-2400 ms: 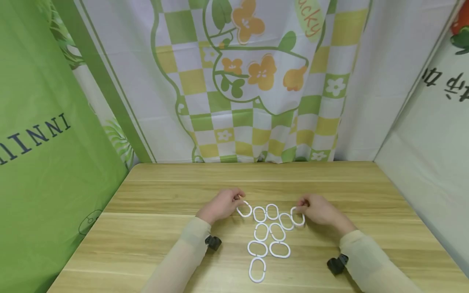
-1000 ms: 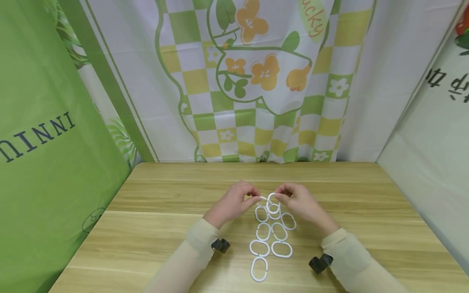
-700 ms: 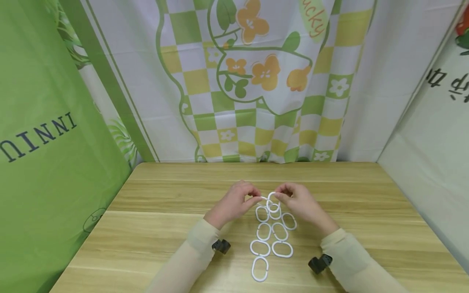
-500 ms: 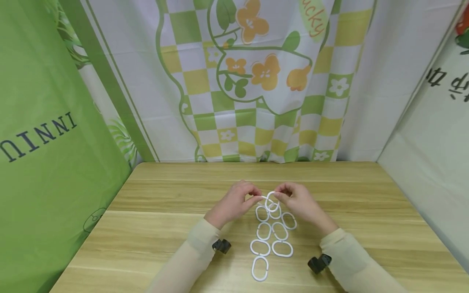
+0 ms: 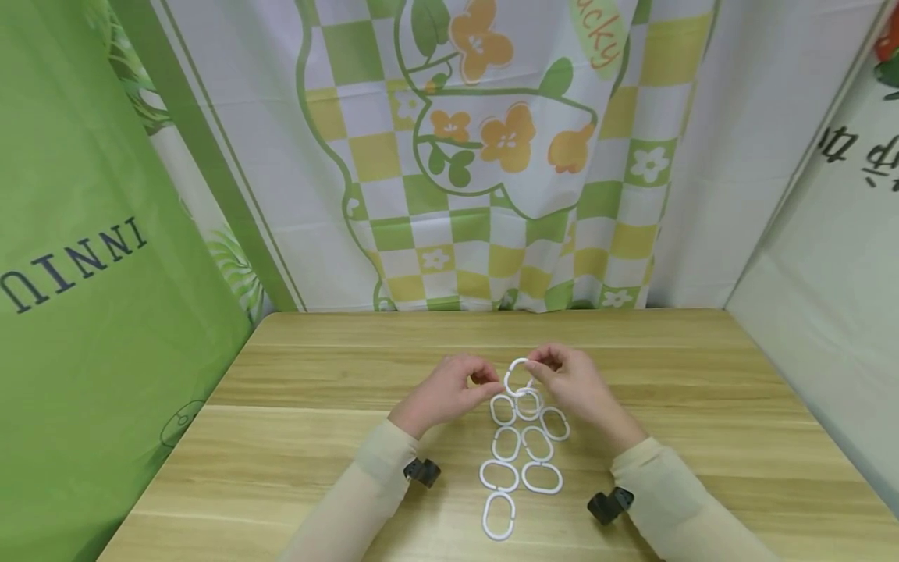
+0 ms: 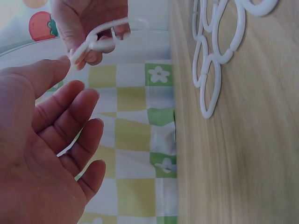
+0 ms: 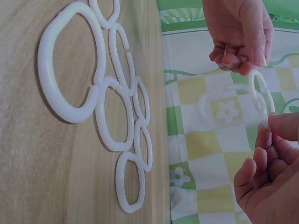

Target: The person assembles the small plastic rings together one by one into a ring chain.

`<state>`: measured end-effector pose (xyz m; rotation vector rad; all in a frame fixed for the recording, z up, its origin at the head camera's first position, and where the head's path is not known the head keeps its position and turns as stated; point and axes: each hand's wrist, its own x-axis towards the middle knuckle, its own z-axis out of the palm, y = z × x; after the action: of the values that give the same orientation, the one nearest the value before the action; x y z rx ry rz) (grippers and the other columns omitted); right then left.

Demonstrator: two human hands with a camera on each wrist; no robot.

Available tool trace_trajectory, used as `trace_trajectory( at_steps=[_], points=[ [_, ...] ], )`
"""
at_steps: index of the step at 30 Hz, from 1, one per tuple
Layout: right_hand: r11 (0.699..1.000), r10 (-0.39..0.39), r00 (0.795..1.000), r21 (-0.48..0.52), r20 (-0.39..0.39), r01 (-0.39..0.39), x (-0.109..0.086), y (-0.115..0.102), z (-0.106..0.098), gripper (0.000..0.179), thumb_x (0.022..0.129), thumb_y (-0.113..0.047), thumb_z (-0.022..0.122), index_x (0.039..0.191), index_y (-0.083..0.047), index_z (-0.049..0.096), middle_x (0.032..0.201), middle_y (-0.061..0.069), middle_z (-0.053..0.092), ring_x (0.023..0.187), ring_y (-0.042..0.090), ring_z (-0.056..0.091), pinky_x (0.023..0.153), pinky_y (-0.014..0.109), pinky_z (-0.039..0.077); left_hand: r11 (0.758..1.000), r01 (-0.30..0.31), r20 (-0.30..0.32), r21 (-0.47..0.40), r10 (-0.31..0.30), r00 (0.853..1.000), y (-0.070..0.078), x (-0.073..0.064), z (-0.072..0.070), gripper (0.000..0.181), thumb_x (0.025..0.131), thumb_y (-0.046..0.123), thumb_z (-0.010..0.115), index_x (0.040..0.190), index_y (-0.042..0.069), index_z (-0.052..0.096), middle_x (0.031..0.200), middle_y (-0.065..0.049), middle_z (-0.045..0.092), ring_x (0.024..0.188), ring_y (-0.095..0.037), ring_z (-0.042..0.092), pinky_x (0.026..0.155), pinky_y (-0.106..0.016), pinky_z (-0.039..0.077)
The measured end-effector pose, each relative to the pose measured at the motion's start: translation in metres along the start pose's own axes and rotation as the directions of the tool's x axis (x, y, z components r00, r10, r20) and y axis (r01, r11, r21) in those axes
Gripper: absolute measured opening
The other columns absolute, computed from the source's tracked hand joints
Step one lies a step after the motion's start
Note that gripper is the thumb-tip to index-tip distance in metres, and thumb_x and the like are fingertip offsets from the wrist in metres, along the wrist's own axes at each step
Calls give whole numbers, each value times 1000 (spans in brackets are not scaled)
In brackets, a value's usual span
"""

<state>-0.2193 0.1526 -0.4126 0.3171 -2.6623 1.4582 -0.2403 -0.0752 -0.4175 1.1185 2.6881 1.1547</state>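
Note:
My right hand (image 5: 577, 384) pinches a white plastic oval chain link (image 5: 507, 378) between thumb and fingers, above the table. A second white link (image 7: 202, 103), blurred, hangs from it. In the left wrist view this second link (image 6: 103, 45) sticks out beside the right hand's fingertips. My left hand (image 5: 449, 393) is just left of the held link, its thumb tip close by. Its fingers (image 6: 70, 126) are loosely bent and apart from the thumb, with nothing between them. Below both hands, several more white links lie flat, including a left upper one (image 5: 493, 410).
Two rough columns of loose links run down the wooden table (image 5: 316, 468), the nearest link (image 5: 485, 519) lying alone at the front. A patterned curtain (image 5: 492, 234) hangs along the back edge. Green cloth (image 5: 105, 351) stands at the left, white cloth (image 5: 822, 273) at the right.
Both hands have brought their links together from the two sides above the table. The left hand has since let go of its link, which now hangs from the right hand's link.

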Motion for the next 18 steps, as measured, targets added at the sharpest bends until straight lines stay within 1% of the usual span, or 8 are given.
trace_trajectory(
  at_steps=[2,7,13,18],
  points=[
    [1000,-5,1000,9,-9,6,0,-1,1,15,96,-20,66,98,-5,66,85,4,64,77,19,55,66,31,45,999,29,-3,-16,-29,1000,-1,0,1,11,95,29,67,91,19,70,84,13,63,77,-5,57,69,-25,48],
    [999,-25,999,35,-25,26,-1,-3,3,11,95,-16,66,96,-4,66,83,5,64,77,19,55,65,31,45,995,77,-32,-65,-79,996,-3,0,0,12,94,29,68,90,18,69,82,11,62,73,-7,55,65,-25,47],
    [998,-13,1000,56,-6,14,-2,-3,3,10,93,-16,68,95,-7,66,82,6,65,74,20,56,64,31,46,992,86,-70,-90,-92,993,-4,0,-3,12,94,28,67,89,17,69,81,9,62,73,-15,57,62,-26,46],
    [998,-23,999,55,36,21,-2,0,3,11,93,-18,69,95,-7,67,82,4,65,74,18,56,65,31,45,992,79,-121,-98,-91,989,-9,0,-3,12,95,26,66,90,16,68,81,8,62,72,-18,56,59,-26,44]
  ],
)
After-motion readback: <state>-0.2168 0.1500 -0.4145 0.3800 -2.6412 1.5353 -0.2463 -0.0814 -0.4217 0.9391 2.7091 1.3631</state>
